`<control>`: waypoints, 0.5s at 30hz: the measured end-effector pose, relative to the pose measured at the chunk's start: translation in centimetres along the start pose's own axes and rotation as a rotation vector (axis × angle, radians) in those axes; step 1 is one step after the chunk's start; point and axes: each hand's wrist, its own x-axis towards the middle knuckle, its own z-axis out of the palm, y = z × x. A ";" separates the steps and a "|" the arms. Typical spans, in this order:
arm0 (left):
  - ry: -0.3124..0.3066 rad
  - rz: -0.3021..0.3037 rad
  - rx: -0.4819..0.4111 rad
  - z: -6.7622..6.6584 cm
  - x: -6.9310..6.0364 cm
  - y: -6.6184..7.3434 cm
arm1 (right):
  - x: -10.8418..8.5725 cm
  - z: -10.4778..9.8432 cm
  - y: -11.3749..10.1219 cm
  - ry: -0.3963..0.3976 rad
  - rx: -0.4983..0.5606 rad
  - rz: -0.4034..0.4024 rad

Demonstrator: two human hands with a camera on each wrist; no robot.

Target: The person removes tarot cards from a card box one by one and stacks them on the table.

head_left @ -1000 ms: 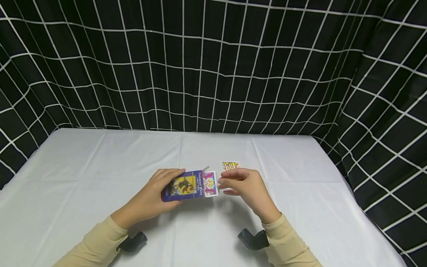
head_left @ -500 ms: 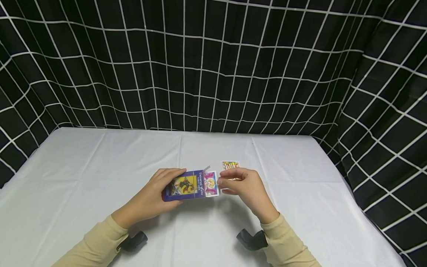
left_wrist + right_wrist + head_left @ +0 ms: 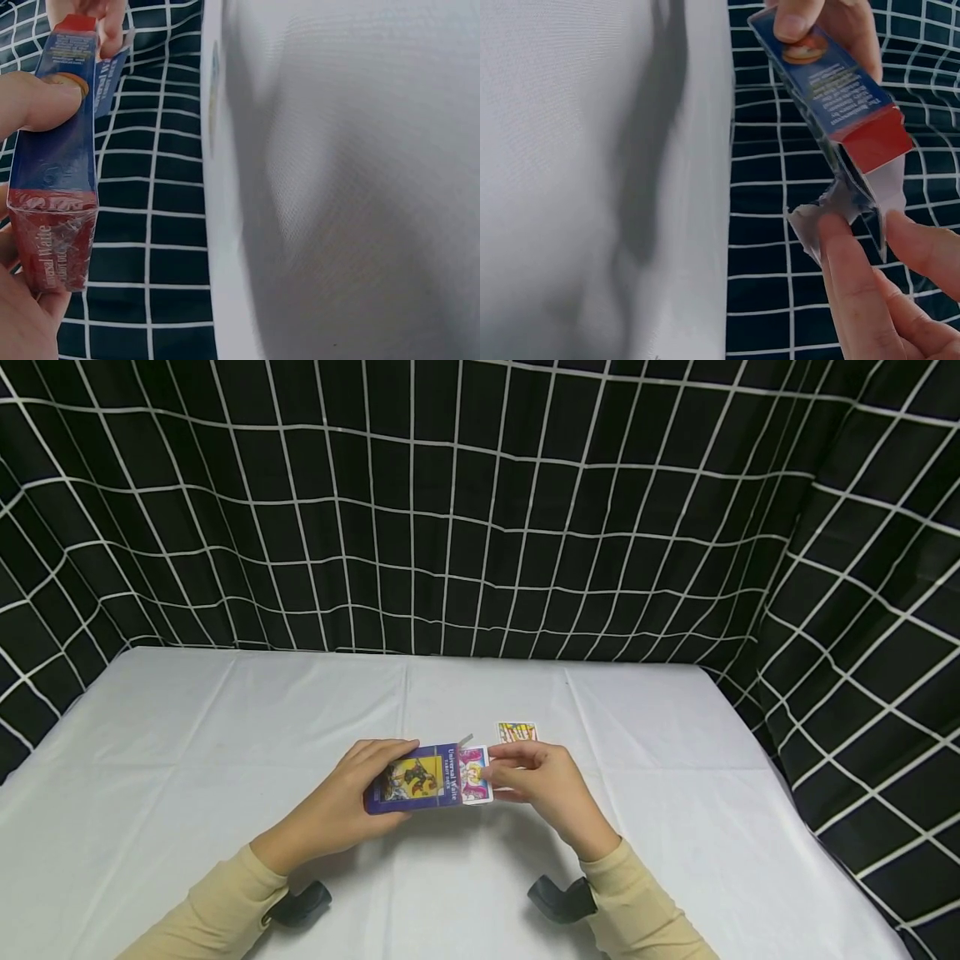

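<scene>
My left hand [image 3: 337, 802] grips a purple-blue tarot box [image 3: 412, 777], its open end facing right. A pink-patterned card [image 3: 475, 777] sticks out of that end. The right hand [image 3: 555, 793] pinches the card's right edge, thumb over its face and other fingers behind. In the left wrist view the thumb presses the side of the box [image 3: 56, 157], which has red ends. The right wrist view has the right hand [image 3: 870, 307] at the mouth of the box [image 3: 832, 82], fingertips against a pale flap and clear wrap.
Another card [image 3: 517, 731] lies face up on the white-clothed table [image 3: 300, 702], just beyond the right hand and partly hidden by it. Black cloth with a white grid [image 3: 465, 510] hangs behind and at both sides. A dark wrist-worn piece shows under each sleeve.
The right hand has moved slightly left, and its thumb now overlaps the protruding card instead of sitting at its edge. My left hand and the box have barely moved.
</scene>
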 end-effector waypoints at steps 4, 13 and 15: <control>0.001 -0.002 0.007 0.0 0.0 0.0 | 0.1 0.1 0.1 -0.005 -0.012 0.007; 0.004 0.006 0.013 0.0 0.0 0.0 | 0.1 0.2 0.1 -0.020 -0.030 0.006; 0.008 0.011 0.014 0.1 0.0 0.0 | 0.1 0.0 0.1 -0.018 -0.042 0.001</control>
